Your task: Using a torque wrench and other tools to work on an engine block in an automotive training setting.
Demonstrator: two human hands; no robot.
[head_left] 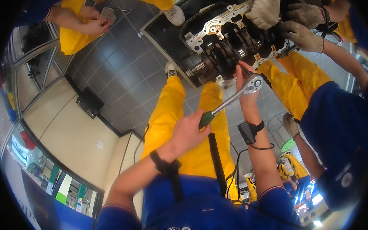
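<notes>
My left hand (187, 133) is closed around the green grip of a ratchet wrench (228, 101). The wrench slants up to the right, and its round silver head lies in front of my right hand (248, 77). That right hand reaches up to the near side of an engine block (213, 28), with its fingers stretched toward the crankshaft (226, 51). The wrench head covers part of the palm; whether the fingertips touch the metal I cannot tell. The crankshaft lies exposed in the block, between pale machined rails.
Gloved hands of co-workers (265, 8) rest on and over the block's right part. The block sits above a dark tray (160, 38) with a raised rim. Another person's bare hands (96, 25) are at upper left. A black box (90, 103) stands by the cream wall panel (69, 120).
</notes>
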